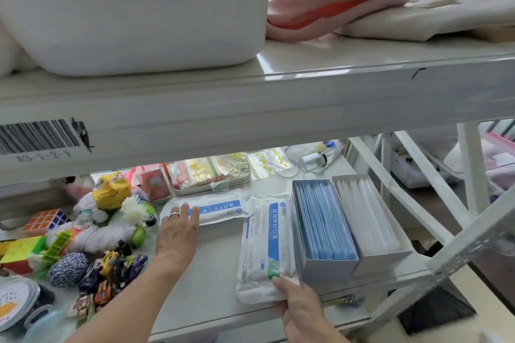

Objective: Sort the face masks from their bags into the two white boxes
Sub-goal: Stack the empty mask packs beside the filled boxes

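Observation:
Two white boxes stand side by side on the lower shelf. The left box [306, 264] holds blue masks, the right box [390, 255] holds white ones. A white mask bag with a blue stripe [264, 245] lies lengthwise just left of the boxes; my right hand [301, 309] grips its near end. A second, similar bag [223, 207] lies crosswise behind it. My left hand [178, 231] rests on that bag's left end with fingers straight.
Toys, puzzle cubes and small cars [83, 245] crowd the shelf's left side. A tray of small packets [211, 175] and a glass jar [313, 161] sit at the back. The upper shelf edge [250, 108] hangs overhead, bearing a white bin [133, 14] and folded cloth bags [348, 0].

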Available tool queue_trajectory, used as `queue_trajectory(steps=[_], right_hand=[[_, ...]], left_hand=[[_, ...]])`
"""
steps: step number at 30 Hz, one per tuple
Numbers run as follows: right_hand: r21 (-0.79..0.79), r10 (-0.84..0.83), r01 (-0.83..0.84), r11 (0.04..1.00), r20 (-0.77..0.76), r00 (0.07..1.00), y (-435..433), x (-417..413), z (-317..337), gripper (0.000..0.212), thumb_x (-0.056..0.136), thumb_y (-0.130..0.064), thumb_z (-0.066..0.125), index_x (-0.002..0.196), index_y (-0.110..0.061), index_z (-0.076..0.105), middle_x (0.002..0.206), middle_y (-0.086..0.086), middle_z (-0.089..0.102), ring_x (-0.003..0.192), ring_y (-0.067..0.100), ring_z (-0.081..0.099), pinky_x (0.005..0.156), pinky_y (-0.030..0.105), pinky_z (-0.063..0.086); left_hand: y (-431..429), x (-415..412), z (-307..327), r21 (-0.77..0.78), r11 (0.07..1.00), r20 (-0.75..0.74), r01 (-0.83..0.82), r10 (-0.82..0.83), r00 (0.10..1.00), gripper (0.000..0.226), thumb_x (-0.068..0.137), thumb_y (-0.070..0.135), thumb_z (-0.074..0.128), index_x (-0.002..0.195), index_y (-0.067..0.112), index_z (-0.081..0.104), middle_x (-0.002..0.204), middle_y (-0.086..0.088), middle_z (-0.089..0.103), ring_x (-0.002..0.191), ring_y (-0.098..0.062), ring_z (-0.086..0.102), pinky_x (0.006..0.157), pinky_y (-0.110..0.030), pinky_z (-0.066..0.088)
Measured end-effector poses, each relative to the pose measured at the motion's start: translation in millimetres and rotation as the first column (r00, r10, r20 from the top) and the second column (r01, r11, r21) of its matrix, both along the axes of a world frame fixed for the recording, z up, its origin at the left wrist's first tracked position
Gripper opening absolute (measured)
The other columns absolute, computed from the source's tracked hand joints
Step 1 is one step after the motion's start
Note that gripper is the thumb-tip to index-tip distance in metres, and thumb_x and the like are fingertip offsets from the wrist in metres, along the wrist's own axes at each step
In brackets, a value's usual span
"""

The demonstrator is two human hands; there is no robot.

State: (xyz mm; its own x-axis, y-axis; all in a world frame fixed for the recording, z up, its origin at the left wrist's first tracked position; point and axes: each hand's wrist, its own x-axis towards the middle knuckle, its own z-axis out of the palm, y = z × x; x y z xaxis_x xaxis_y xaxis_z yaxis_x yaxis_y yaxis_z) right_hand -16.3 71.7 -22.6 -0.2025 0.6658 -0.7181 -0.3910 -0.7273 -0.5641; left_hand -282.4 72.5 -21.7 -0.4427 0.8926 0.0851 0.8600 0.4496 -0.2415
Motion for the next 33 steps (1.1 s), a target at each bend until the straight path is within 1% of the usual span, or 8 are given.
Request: queue_trajectory(steps=[4, 8, 14, 18, 22, 28, 31, 33], right_hand=[[-0.051, -0.042, 0.040, 0.998, -0.032, 0.999, -4, 6, -2, 0.019, 0.088, 0.010, 0.063, 0.108, 0.010, 0.063, 0.105, 0.031, 0.071, 0.088, 0.041, 0.069, 0.054, 0.039, 0.061], [-0.062, -0.069, 0.065, 0.996, -0.077, 0.995, -5, 3, -2, 0.023, 0.090, 0.006, 0.063, 0.113, 0.007, 0.063, 0.105, 0.029, 0.072, 0.085, 0.038, 0.071, 0.054, 0.037, 0.061], [-0.105, -0.067, 0.056, 0.993, -0.113, 0.991, -1, 5, -7, 0.023, 0.092, 0.000, 0.064, 0.115, 0.002, 0.062, 0.100, 0.024, 0.074, 0.063, 0.029, 0.075, 0.049, 0.034, 0.059], [-0.091, -0.024, 0.010, 0.996, -0.148, 0.989, 5, 8, -8, 0.022, 0.091, -0.005, 0.065, 0.111, 0.003, 0.064, 0.080, 0.021, 0.074, 0.055, 0.027, 0.073, 0.046, 0.035, 0.060], [-0.099, 0.172, -0.191, 0.977, -0.170, 0.970, 5, 31, -5, 0.025, 0.092, -0.021, 0.065, 0.101, 0.003, 0.066, 0.082, 0.025, 0.071, 0.066, 0.033, 0.071, 0.063, 0.040, 0.062], [0.087, 0.551, -0.554, 0.828, 0.056, 0.832, 12, 108, 34, 0.028, 0.064, -0.009, 0.082, 0.084, 0.009, 0.074, 0.087, 0.024, 0.065, 0.082, 0.040, 0.061, 0.069, 0.039, 0.047], [0.379, 0.353, -0.490, 0.785, 0.378, 0.856, 36, 154, 64, 0.009, 0.087, -0.001, 0.070, 0.095, 0.004, 0.072, 0.085, 0.022, 0.075, 0.070, 0.037, 0.071, 0.062, 0.041, 0.059], [0.574, -0.009, -0.319, 0.754, 0.495, 0.869, 63, 179, 77, 0.010, 0.091, -0.002, 0.064, 0.096, -0.003, 0.072, 0.078, 0.017, 0.076, 0.061, 0.024, 0.068, 0.054, 0.032, 0.058]], left_hand=[[14, -8, 0, -0.095, 0.990, -0.132, 0.105, -0.117, 0.984, 0.033, 0.065, -0.007, 0.069, 0.096, 0.004, 0.071, 0.093, -0.019, 0.066, 0.083, -0.037, 0.064, 0.067, -0.044, 0.049], [20, -8, 32, 0.009, 0.960, -0.157, 0.279, -0.274, 0.949, 0.026, 0.057, -0.013, 0.068, 0.076, 0.006, 0.065, 0.065, -0.017, 0.063, 0.057, -0.034, 0.063, 0.055, -0.040, 0.052], [15, 55, 122, 0.215, 0.912, -0.190, 0.348, -0.311, 0.931, 0.025, 0.057, -0.003, 0.073, 0.075, 0.013, 0.065, 0.059, -0.005, 0.065, 0.045, -0.028, 0.066, 0.039, -0.026, 0.040], [14, 146, 113, 0.237, 0.881, -0.086, 0.409, -0.400, 0.912, 0.028, 0.050, -0.007, 0.078, 0.067, 0.011, 0.067, 0.061, -0.007, 0.063, 0.047, -0.028, 0.064, 0.038, -0.028, 0.045], [23, 206, 67, -0.078, 0.949, 0.308, 0.305, -0.268, 0.913, 0.027, 0.086, -0.010, 0.054, 0.107, 0.003, 0.066, 0.107, -0.013, 0.065, 0.096, -0.032, 0.068, 0.078, -0.038, 0.054], [20, 183, 28, 0.290, 0.953, 0.619, 0.085, -0.255, 0.743, 0.020, 0.088, 0.005, 0.055, 0.089, 0.012, 0.073, 0.091, -0.006, 0.074, 0.088, -0.026, 0.071, 0.074, -0.032, 0.052], [20, 146, 21, 0.497, 0.852, 0.575, -0.161, -0.185, 0.797, 0.035, 0.081, 0.007, 0.073, 0.115, 0.013, 0.070, 0.118, -0.007, 0.069, 0.108, -0.029, 0.065, 0.093, -0.038, 0.051], [20, 126, 28, 0.259, 0.859, 0.808, -0.441, 0.057, 0.587, 0.059, 0.085, 0.031, 0.075, 0.137, 0.013, 0.052, 0.137, -0.007, 0.055, 0.123, -0.030, 0.054, 0.100, -0.042, 0.045]])
